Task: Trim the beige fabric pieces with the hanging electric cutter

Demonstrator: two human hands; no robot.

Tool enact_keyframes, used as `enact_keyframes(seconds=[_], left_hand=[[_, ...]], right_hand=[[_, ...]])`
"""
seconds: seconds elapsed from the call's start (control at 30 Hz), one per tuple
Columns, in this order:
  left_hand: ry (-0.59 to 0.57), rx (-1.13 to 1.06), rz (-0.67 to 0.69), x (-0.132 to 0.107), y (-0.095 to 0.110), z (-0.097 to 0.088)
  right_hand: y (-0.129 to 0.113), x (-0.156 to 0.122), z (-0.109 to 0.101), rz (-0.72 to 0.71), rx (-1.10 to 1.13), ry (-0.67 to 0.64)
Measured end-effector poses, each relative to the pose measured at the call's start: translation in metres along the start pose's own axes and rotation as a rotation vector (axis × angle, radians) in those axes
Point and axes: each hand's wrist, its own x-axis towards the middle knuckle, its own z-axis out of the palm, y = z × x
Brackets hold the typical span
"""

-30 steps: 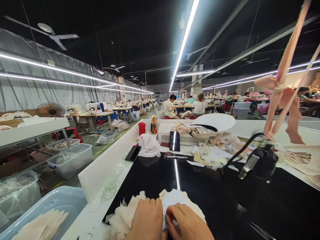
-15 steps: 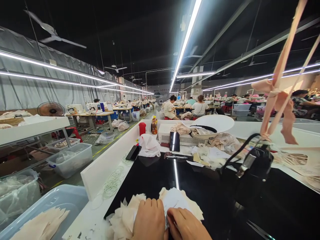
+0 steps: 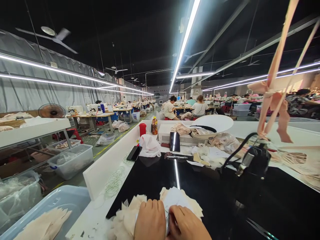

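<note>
Both hands at near edge of black worktop [image 3: 205,186]. Left hand [image 3: 150,221] and right hand [image 3: 186,225] fingers pinch cream fabric pieces [image 3: 175,200]. Phone [image 3: 133,153] far left.

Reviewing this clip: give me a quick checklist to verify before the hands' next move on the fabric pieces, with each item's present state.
1. Both hands on the work: ok; left hand and right hand rest on the beige fabric pieces.
2. Grip on one piece: cannot tell; fingertips hidden.
3. Black tabletop ahead free: ok.
4. Scissors apart from hands: ok.
5. Bin holding cut pieces within view: ok.
</note>
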Motion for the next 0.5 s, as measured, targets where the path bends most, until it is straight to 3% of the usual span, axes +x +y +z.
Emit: enact_keyframes(seconds=[0.17, 0.27, 0.4, 0.5], left_hand=[[0.003, -0.019, -0.019, -0.004, 0.001, -0.009], [-0.035, -0.09, -0.045, -0.007, 0.004, -0.019], [-0.067, -0.171, -0.058, -0.008, 0.004, -0.029], [-0.083, -0.229, -0.05, -0.009, 0.002, -0.034]], right_hand=[[0.004, 0.001, -0.008, 0.057, 0.039, -0.028], [0.006, 0.007, -0.021, 0.166, 0.147, -0.097], [0.01, 0.02, -0.038, 0.415, 0.576, -0.321], [0.011, 0.027, -0.038, 0.658, 1.005, -0.437]])
